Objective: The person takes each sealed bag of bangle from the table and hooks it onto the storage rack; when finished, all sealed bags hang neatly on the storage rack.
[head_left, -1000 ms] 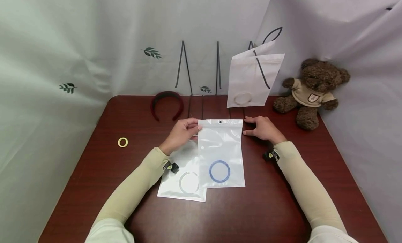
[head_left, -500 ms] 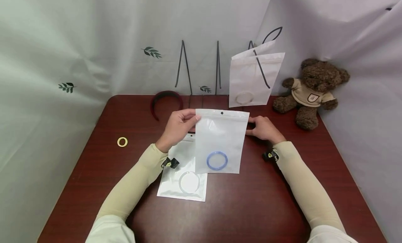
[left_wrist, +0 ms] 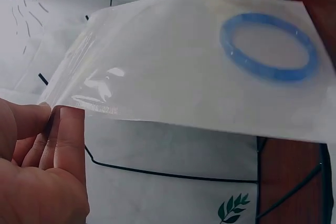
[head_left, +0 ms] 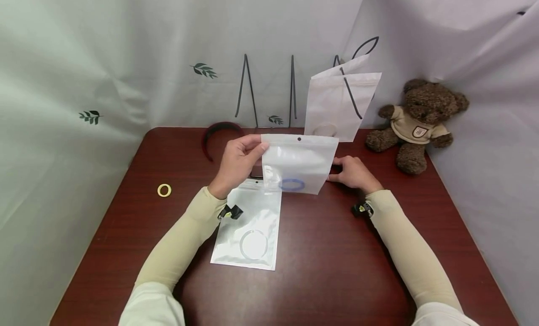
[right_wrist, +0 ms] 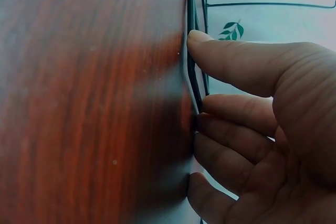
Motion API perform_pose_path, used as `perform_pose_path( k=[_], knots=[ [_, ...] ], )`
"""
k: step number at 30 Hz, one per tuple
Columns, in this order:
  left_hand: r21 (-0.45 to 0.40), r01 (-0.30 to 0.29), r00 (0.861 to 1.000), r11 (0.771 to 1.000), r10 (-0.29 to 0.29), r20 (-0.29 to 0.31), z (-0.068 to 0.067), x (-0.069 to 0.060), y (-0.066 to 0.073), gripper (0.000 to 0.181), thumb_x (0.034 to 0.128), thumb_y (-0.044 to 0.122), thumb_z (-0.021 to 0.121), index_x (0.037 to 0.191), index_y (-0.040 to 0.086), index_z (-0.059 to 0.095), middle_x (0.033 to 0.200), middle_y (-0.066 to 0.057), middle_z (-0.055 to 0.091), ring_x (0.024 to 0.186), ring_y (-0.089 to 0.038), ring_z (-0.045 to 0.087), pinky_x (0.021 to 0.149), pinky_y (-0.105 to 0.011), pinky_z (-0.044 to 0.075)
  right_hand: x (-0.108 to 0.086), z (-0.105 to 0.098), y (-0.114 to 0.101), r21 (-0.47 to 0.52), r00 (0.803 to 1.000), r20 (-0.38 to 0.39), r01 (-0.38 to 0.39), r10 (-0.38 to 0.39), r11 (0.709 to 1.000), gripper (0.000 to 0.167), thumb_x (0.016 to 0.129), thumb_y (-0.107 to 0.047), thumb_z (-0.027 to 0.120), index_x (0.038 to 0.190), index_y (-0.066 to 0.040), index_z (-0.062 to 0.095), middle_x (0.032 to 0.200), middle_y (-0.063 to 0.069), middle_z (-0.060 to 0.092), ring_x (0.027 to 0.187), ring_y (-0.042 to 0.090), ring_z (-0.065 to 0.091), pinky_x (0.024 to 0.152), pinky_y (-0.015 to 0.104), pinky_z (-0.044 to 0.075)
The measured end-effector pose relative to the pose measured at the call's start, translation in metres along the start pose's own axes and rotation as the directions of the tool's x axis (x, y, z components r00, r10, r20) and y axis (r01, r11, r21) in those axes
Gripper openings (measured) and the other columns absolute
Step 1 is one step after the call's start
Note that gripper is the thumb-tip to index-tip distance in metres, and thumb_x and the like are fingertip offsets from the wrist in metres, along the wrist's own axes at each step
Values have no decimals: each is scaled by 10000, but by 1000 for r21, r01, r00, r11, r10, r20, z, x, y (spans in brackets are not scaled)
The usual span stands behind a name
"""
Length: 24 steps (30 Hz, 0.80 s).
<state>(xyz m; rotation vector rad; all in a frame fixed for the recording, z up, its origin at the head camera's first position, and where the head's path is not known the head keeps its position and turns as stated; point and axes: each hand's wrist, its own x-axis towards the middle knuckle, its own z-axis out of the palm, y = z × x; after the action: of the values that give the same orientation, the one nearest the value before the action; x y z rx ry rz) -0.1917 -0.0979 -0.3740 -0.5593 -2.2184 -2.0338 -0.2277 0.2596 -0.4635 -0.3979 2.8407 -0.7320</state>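
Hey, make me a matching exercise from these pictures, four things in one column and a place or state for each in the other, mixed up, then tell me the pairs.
Column one:
1. Blue-ring bag
2. Yellow ring
3. Teddy bear
4. Right hand

Column two:
A. Touching the black wire stand
B. Sitting at the right, towards the back of the table
C. Pinched at a top corner by the left hand
D. Lying flat at the table's left

Right pairs: 1-C, 2-D, 3-B, 4-A
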Motion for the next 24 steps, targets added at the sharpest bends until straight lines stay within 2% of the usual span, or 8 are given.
perform_pose_path(
  k=[7, 14, 16, 24],
  knots=[
    [-66, -59, 997, 996, 56, -48, 1, 7, 7, 226, 1014, 60, 703, 1195, -67, 746, 1011, -107, 798, 803, -76, 761, 711, -315, 641, 0, 0, 2, 4, 1000, 1, 8, -8, 1000, 631, 883, -328, 860, 1451, -134, 666, 1460, 171, 642, 1378, 407, 574, 1116, 553, 469],
    [-93, -128, 986, 987, 117, -116, 2, 11, 13, 249, 1015, 67, 703, 1218, -73, 739, 1079, -289, 759, 818, -104, 770, 720, -309, 641, 1, 0, 2, 11, 1000, -3, 6, -6, 1000, 631, 895, -296, 850, 1471, -140, 646, 1445, 176, 652, 1375, 408, 576, 1091, 565, 487],
    [-93, -141, 983, 986, 128, -132, 3, 12, 13, 252, 1018, 79, 703, 1219, -69, 740, 1090, -309, 750, 817, -104, 769, 721, -303, 640, 2, 0, 2, 11, 1000, -2, 5, -5, 1000, 636, 894, -299, 851, 1476, -151, 642, 1447, 172, 651, 1375, 406, 576, 1090, 565, 488],
    [-110, -156, 978, 982, 138, -155, 5, 19, 11, 261, 1017, 100, 710, 1231, -43, 752, 1087, -233, 780, 848, -134, 785, 750, -331, 643, 3, 1, 3, 34, 1000, 14, -6, 5, 999, 694, 893, -344, 861, 1509, -160, 599, 1525, 155, 579, 1467, 398, 483, 1148, 559, 444]
  ],
)
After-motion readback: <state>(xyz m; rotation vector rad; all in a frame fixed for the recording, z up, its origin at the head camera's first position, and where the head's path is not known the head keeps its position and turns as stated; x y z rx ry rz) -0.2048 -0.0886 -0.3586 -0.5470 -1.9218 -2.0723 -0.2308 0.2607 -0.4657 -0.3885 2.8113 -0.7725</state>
